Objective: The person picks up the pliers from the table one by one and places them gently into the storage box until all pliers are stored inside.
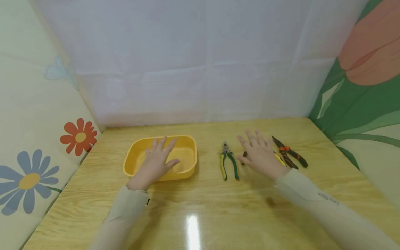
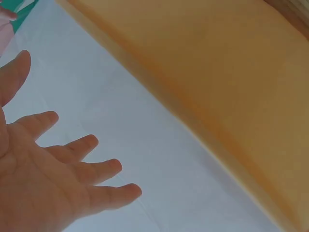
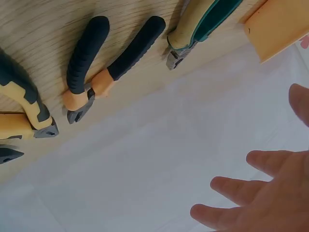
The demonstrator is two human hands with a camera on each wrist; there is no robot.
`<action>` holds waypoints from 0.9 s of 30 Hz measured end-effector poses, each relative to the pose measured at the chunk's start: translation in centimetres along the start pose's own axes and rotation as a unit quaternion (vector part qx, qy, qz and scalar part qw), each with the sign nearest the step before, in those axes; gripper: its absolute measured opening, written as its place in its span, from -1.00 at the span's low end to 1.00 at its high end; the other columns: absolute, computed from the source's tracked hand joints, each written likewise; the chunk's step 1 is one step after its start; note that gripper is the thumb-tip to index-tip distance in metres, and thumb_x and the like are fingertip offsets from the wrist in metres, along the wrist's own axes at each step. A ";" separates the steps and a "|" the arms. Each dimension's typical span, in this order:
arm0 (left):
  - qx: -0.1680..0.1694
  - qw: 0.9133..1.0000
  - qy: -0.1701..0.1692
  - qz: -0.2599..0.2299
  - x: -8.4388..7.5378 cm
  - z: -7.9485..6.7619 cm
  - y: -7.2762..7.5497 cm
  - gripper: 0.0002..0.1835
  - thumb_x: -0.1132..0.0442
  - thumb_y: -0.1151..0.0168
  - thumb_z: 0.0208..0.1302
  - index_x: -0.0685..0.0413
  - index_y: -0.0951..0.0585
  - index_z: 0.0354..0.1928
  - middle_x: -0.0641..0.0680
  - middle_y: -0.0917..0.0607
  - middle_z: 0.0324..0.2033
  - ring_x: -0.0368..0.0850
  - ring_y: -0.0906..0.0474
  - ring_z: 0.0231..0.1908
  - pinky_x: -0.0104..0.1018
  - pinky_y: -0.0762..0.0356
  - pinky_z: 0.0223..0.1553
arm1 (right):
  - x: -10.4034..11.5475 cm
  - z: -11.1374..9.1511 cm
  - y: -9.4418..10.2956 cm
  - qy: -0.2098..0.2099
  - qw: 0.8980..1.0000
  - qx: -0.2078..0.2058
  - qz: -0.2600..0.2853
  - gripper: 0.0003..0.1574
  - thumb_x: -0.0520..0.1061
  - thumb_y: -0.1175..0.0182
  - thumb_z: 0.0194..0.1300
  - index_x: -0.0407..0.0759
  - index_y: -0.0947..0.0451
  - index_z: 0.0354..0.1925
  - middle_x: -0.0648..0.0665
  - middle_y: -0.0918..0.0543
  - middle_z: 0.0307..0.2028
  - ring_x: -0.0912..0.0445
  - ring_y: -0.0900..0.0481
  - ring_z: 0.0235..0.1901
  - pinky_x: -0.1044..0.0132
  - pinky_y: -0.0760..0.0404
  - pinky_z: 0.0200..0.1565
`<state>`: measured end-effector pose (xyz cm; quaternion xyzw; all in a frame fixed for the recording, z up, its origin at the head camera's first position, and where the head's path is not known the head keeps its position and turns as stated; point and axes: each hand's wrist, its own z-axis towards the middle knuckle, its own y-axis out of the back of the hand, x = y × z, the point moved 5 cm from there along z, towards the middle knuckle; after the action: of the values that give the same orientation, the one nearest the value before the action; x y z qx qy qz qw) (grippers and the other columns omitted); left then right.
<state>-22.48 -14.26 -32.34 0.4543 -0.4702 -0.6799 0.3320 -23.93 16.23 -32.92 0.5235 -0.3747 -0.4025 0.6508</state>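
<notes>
In the head view my left hand [image 1: 154, 165] hangs with spread fingers over a yellow plastic basin [image 1: 194, 163]. The left wrist view shows its palm and straight fingers with nothing in them. My right hand [image 1: 260, 155], also spread and holding nothing, is above several pliers and partly covers them. Just left of it lie pliers with green-and-yellow handles [image 1: 223, 166], legs apart. Pointed pliers with black-and-orange handles [image 1: 293, 151] lie to its right. The right wrist view shows short-nosed black-and-orange pliers [image 3: 87, 63] and yellow-and-black pliers [image 3: 30, 104] between those.
The wooden table [image 1: 212, 205] runs back to a white cloth [image 1: 187, 80]. Flower-printed cloths stand at the left [image 1: 28, 104] and right [image 1: 362, 114] sides. A bright light reflection [image 1: 193, 229] shows on the table's near part.
</notes>
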 end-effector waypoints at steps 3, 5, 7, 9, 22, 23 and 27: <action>-0.004 1.000 0.002 -0.001 0.7 -0.4 0.0 -0.25 0.07 -0.24 0.42 0.15 -0.20 0.53 0.48 -0.09 0.47 0.57 0.12 0.45 0.62 0.01 0.23 | -0.2 -0.3 0.0 -0.001 1.000 0.000 -0.010 -0.10 0.16 -0.15 0.45 -0.26 -0.13 0.51 -0.50 -0.06 0.48 -0.52 0.06 0.44 -0.61 0.04 0.23; -0.008 1.000 0.002 -0.003 1.0 -0.6 0.1 -0.26 0.09 -0.25 0.41 0.17 -0.22 0.51 0.49 -0.11 0.45 0.59 0.10 0.44 0.62 -0.01 0.22 | -0.3 -0.4 0.1 0.000 1.000 -0.006 -0.020 -0.10 0.18 -0.16 0.44 -0.25 -0.16 0.50 -0.50 -0.11 0.46 -0.51 0.02 0.44 -0.62 0.00 0.21; -0.012 1.000 0.004 -0.003 1.4 -0.8 0.2 -0.26 0.10 -0.27 0.40 0.18 -0.23 0.51 0.49 -0.12 0.45 0.59 0.08 0.43 0.61 -0.03 0.23 | -0.5 -0.6 0.2 0.002 0.999 -0.017 -0.028 -0.11 0.18 -0.18 0.43 -0.24 -0.20 0.49 -0.49 -0.16 0.45 -0.51 -0.03 0.42 -0.63 -0.05 0.19; -0.018 1.000 0.003 -0.002 1.7 -1.0 0.3 -0.27 0.11 -0.27 0.40 0.20 -0.24 0.49 0.50 -0.14 0.44 0.60 0.06 0.42 0.60 -0.06 0.22 | -0.7 -0.7 0.2 0.001 0.999 -0.022 -0.023 -0.12 0.18 -0.19 0.42 -0.24 -0.22 0.48 -0.49 -0.17 0.44 -0.52 -0.03 0.41 -0.64 -0.06 0.18; -0.019 0.999 0.024 -0.019 4.2 -2.3 1.4 -0.28 0.19 -0.24 0.42 0.32 -0.20 0.48 0.55 -0.14 0.41 0.64 0.01 0.39 0.49 -0.13 0.27 | -2.5 -2.0 0.3 -0.010 1.000 -0.014 -0.008 -0.20 0.11 -0.18 0.46 -0.24 -0.23 0.47 -0.51 -0.16 0.43 -0.55 -0.02 0.39 -0.64 -0.08 0.16; -0.020 0.999 0.023 -0.020 4.4 -2.4 1.5 -0.28 0.20 -0.24 0.42 0.32 -0.19 0.48 0.55 -0.14 0.40 0.62 -0.01 0.39 0.48 -0.15 0.27 | -2.7 -2.0 0.3 -0.014 1.000 -0.013 -0.007 -0.21 0.12 -0.17 0.46 -0.23 -0.24 0.46 -0.51 -0.17 0.42 -0.55 -0.02 0.39 -0.64 -0.07 0.17; -0.030 0.999 0.024 -0.028 5.1 -2.8 1.8 -0.30 0.22 -0.23 0.43 0.36 -0.21 0.46 0.56 -0.17 0.38 0.57 -0.09 0.37 0.42 -0.28 0.22 | -3.2 -2.3 0.4 -0.017 1.000 -0.012 -0.003 -0.22 0.09 -0.19 0.45 -0.26 -0.24 0.44 -0.53 -0.17 0.41 -0.55 -0.03 0.38 -0.63 -0.05 0.19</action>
<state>-21.76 -20.30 -32.66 0.4732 -0.4290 -0.6916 0.3373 -23.01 20.07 -33.17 0.5097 -0.3796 -0.4179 0.6492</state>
